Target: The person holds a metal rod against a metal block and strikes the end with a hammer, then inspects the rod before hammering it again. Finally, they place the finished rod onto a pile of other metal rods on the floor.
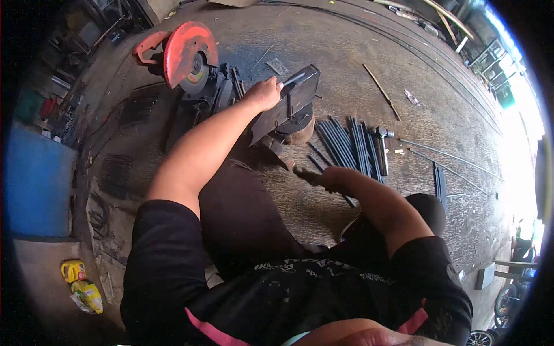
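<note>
My left hand point(265, 94) is closed around a short grey metal rod point(294, 79), which lies along the top of a dark steel block point(306, 92). That block sits on a round wooden stump point(301, 134). Lower and to the right, my right hand point(333, 179) is closed on a dark, narrow tool point(307, 175) that points left towards the foot of the stump; I cannot tell its kind. A bundle of dark metal rods point(343, 144) lies on the ground just beyond my right hand. Beside the bundle rests a hammer point(383, 151).
A red cut-off saw point(190, 55) with its disc showing stands left of the block. Long thin rods point(450, 164) stretch out to the right. A wooden stick point(382, 92) lies farther off. Yellow packets point(81, 285) are at lower left, near a blue panel point(40, 181).
</note>
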{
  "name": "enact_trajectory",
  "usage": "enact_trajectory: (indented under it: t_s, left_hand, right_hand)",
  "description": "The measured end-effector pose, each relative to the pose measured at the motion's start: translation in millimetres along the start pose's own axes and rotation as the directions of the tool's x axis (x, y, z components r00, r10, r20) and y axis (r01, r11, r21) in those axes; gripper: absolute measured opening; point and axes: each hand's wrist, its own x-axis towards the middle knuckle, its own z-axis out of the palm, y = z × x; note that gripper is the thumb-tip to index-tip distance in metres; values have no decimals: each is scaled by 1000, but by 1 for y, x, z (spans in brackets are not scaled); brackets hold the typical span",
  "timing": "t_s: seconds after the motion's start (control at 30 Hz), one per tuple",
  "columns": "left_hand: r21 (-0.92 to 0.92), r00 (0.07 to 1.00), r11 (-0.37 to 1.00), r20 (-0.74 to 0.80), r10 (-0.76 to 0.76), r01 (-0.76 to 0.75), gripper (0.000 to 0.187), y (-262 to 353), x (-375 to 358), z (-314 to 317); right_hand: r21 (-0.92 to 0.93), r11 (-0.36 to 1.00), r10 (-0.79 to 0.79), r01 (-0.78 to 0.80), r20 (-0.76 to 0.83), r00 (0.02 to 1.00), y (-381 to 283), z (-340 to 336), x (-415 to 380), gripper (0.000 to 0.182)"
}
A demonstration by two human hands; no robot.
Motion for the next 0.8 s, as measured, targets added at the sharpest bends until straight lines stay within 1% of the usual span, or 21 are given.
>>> enact_trajectory:
  t_s: [0.03, 0.07, 0.13, 0.17, 0.2, 0.23, 0.27, 0.33, 0.37, 0.4, 0.43, 0.47, 0.5, 0.53, 0.6, 0.63, 0.67, 0.73, 0.77, 0.8]
  left_hand:
    - [6, 1000, 1000, -4, 0, 0, 39, -1, 1, 2]
    - [-4, 1000, 1000, -8, 4, -4, 39, -1, 2, 2]
    - [1, 999, 1000, -44, 13, -13, 39, -1, 3, 8]
    - [-5, 995, 998, -83, 55, -55, 36, -5, 8, 14]
    - [-12, 995, 998, -83, 60, -61, 36, -2, 8, 15]
    - [-5, 997, 998, -35, 63, -63, 34, 1, 7, 14]
    - [0, 998, 998, 4, 64, -64, 33, 4, 8, 11]
    - [6, 996, 997, -43, 82, -82, 30, 4, 8, 14]
    - [3, 996, 997, -33, 83, -83, 30, 6, 6, 12]
    - [3, 996, 997, -22, 81, -81, 30, 4, 6, 12]
    - [23, 994, 994, -38, 104, -103, 31, 2, 7, 14]
    - [30, 995, 995, -42, 95, -94, 31, 0, 9, 15]
    - [46, 994, 993, -19, 111, -110, 32, 2, 8, 14]
    - [60, 992, 990, 8, 125, -125, 33, 4, 5, 14]
    - [52, 994, 993, 21, 107, -108, 36, 5, 5, 16]
    - [54, 994, 993, 27, 103, -104, 36, 5, 6, 16]
    - [55, 994, 993, 35, 99, -101, 37, 4, 8, 17]
    - [68, 995, 995, 75, 67, -72, 38, 2, 12, 18]
    - [76, 992, 994, 106, 66, -74, 39, 2, 13, 17]
    - [82, 989, 994, 136, 66, -78, 39, 5, 13, 15]
  right_hand:
    - [-80, 990, -120, 112, -103, 987, -11, -15, -49, 44]
    - [-168, 962, -245, 214, -190, 951, -20, -29, -89, 45]
    - [-61, 981, -196, 186, -324, 926, -12, -66, -97, 47]
    - [275, 871, -332, 408, -284, 899, 2, -84, -107, 45]
    - [571, 611, -463, 548, -303, 833, 14, -101, -121, 43]
    - [578, 466, -604, 670, -346, 718, 17, -113, -139, 40]
    - [567, 304, -721, 765, -388, 574, 15, -125, -161, 37]
    - [485, 119, -747, 867, -531, 399, -4, -136, -205, 34]
    - [382, 116, -697, 917, -626, 349, -12, -144, -212, 45]
    - [379, 114, -703, 918, -622, 344, -20, -148, -216, 45]
    - [272, 156, -595, 950, -741, 310, -28, -151, -218, 43]
    - [170, 209, -478, 963, -841, 252, -35, -154, -217, 41]
    - [70, 311, -416, 948, -887, 202, -42, -159, -210, 37]
    - [74, 304, -423, 950, -883, 205, -46, -162, -206, 37]
    - [135, 223, -271, 965, -943, 194, -54, -167, -200, 45]
    - [137, 278, -263, 951, -941, 212, -59, -172, -196, 45]
    - [140, 272, -266, 952, -940, 214, -63, -176, -189, 45]
    - [68, 490, -235, 869, -950, 207, -72, -183, -166, 46]
    - [77, 550, -231, 832, -943, 241, -74, -187, -153, 52]
    - [83, 547, -231, 833, -941, 246, -75, -191, -134, 52]
